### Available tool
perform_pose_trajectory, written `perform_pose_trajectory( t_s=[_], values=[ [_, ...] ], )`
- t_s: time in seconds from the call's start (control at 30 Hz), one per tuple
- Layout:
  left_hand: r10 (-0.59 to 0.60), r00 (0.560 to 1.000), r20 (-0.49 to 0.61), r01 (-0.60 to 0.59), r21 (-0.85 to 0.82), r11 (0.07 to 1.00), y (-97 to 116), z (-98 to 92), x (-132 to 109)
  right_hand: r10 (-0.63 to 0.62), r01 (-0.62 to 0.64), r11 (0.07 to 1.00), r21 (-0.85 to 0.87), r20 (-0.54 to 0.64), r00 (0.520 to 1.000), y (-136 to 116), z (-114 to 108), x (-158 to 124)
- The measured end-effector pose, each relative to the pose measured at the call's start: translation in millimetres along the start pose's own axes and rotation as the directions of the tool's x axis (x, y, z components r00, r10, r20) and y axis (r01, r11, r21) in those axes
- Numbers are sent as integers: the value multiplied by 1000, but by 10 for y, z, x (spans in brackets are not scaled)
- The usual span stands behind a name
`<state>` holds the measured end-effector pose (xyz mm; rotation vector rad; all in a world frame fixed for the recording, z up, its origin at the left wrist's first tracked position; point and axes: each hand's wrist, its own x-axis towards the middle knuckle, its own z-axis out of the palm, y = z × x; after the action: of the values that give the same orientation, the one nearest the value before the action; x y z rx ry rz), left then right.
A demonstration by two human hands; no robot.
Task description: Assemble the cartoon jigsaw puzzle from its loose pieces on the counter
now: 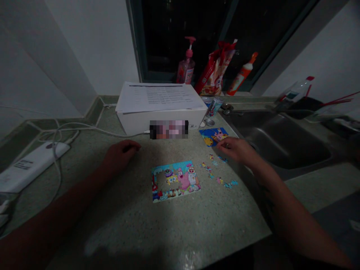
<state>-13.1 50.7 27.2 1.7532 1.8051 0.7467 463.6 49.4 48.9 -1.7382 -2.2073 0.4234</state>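
A partly assembled cartoon jigsaw puzzle [182,182] lies flat on the speckled green countertop [135,228], with a gap in its left middle showing the counter. Several small loose puzzle pieces [216,170] are scattered to its right. Beyond them lies a blue picture card [213,136]. My right hand [233,149] hovers just right of the card, fingertips close to its corner and above the loose pieces. Whether its fingers pinch a piece is hidden. My left hand [122,154] rests on the counter, loosely curled, holding nothing, beyond the puzzle's upper left corner.
A white box [160,122] topped with printed papers [159,98] stands behind the puzzle. To the right is a steel sink [278,142]. A white power bank [30,167] with a cable lies left. Several bottles and a red snack bag stand by the dark window.
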Motion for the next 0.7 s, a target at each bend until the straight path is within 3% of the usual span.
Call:
perform_pose_trajectory(
  t_s=[0.27, 0.5, 0.7],
  values=[
    [4, 1000, -7, -4, -7, 1000, -33, 3, 11, -94, 63, 988, 138, 226, 970, -180, -48, -96],
    [19, 1000, -3, -19, -15, 1000, -19, -6, 5, -230, 80, 950, 303, 504, 833, -369, -9, -304],
    [2, 1000, -6, -2, 7, 1000, -28, 0, 0, -226, 102, 964, 246, 548, 806, -470, 71, -315]
  ],
)
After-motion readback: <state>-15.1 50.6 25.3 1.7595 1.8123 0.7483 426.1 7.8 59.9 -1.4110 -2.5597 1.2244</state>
